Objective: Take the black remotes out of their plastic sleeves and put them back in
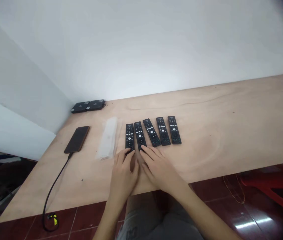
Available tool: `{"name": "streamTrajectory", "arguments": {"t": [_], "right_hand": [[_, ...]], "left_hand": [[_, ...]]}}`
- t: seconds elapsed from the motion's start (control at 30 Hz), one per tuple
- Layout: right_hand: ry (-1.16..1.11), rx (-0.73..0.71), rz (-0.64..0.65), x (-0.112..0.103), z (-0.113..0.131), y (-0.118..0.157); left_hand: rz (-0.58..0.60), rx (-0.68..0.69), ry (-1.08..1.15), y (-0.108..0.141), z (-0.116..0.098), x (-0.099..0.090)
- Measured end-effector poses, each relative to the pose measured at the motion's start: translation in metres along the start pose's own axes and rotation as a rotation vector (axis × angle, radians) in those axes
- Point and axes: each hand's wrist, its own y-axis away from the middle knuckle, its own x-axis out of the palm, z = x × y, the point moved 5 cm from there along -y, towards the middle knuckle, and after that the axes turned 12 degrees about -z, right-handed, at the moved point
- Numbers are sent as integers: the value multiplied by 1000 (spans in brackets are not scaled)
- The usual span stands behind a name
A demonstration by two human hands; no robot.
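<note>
Several black remote controls lie face up in a row on the wooden table. My left hand (124, 168) is at the near end of the leftmost remote control (129, 135), its fingers apart and the fingertips touching that end. The second remote control (140, 133) has the fingertips of my right hand (157, 165) on its lower end; those fingers are stretched out and spread. Further right are a slanted remote control (151, 131), another remote control (163, 131) and the rightmost remote control (174, 130). Neither hand lifts anything.
Left of the remotes lie clear plastic sleeves (108, 138). A smartphone (77, 139) is plugged into a black cable (54, 186) that hangs over the table's front edge. Two black boxes (88, 106) sit against the white wall (143, 50). A red plastic object (268, 183) stands below right.
</note>
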Motion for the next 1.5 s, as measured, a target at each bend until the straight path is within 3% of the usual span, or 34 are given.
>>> {"name": "streamTrajectory", "arguments": {"t": [0.27,0.47,0.6,0.8,1.03,1.2,1.3,1.4,1.5], "right_hand": [[-34,8,-34,-2,0,0],[113,242,-225,-12,-28,5],[191,231,-212,-16,-26,19],[216,275,-212,-37,-12,44],[69,263,-275,-68,-34,84],[-38,129,-169,-93,-57,112],[-117,79,-130,-105,-64,116],[-192,122,-80,-106,-69,110],[-263,206,-74,-103,-73,99]], "left_hand": [[-4,-16,-5,1,2,1],[-7,-35,7,-1,0,-1],[1,-16,4,-3,-5,-3],[135,168,7,-2,-23,-3],[126,188,7,-1,-23,-2],[113,250,129,1,-32,-9],[168,282,227,5,-41,-9],[259,245,282,7,-46,-3],[349,114,387,5,-46,1]]}}
